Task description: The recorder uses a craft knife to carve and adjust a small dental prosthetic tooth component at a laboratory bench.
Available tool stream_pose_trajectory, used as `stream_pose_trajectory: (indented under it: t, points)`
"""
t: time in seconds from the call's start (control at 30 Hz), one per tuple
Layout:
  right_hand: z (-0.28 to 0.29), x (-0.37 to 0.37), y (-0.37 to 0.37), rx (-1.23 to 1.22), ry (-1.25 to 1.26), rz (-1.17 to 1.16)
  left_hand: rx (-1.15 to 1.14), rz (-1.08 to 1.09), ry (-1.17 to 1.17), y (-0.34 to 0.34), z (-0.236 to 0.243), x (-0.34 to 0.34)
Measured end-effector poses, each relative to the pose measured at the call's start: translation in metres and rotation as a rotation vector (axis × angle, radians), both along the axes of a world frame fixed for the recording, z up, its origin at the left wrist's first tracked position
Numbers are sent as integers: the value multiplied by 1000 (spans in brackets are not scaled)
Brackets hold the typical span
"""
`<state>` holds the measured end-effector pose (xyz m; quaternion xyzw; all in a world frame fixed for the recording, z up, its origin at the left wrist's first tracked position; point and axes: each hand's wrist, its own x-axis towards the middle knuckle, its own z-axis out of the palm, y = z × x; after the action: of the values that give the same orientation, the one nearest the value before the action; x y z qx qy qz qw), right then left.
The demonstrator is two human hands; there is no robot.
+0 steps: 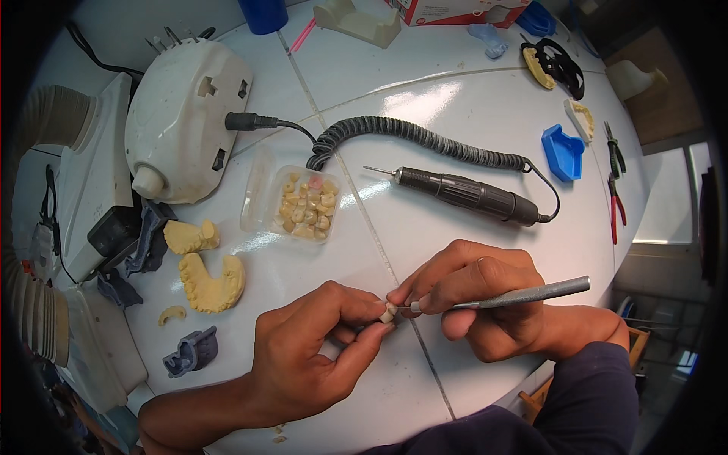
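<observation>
Between the thumb and fingertips of my left hand [307, 345] is a small cream-coloured artificial tooth [389, 312], held just above the white table. My right hand [489, 292] grips a slim metal dental carver [550, 291] like a pen, its handle sticking out to the right. The thin tip points left and meets the tooth or lies right beside it; the fingers partly hide the contact. Beyond my left hand stands a clear plastic box [305, 205] with several loose artificial teeth in it and its lid open.
A black handpiece [466, 195] lies beyond my hands, its coiled cord [409, 130] running to a white control unit [186, 121]. Yellow dental casts [212, 284] and a grey impression piece [189, 353] sit at left. A blue mould [563, 153] and red-handled pliers [616, 208] lie far right.
</observation>
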<state>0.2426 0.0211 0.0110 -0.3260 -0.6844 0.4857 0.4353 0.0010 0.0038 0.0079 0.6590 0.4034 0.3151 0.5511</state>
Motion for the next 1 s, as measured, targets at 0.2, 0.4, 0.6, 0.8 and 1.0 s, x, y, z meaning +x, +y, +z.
stream_pose_trajectory:
  t: [0.2,0.4,0.6,0.8,1.0]
  points:
    - [-1,1,1,8,-6,18,36,-6,4,1,0,0]
    - [0,0,0,9,-5,3,35,-2,18,1,0,0]
    - [3,8,5,26,-98,125,41,-5,24,1,1,0]
    - [-1,0,0,-1,3,3,51,-3,32,1,1,0]
    - [-1,2,1,4,-9,27,69,-3,36,2,2,1]
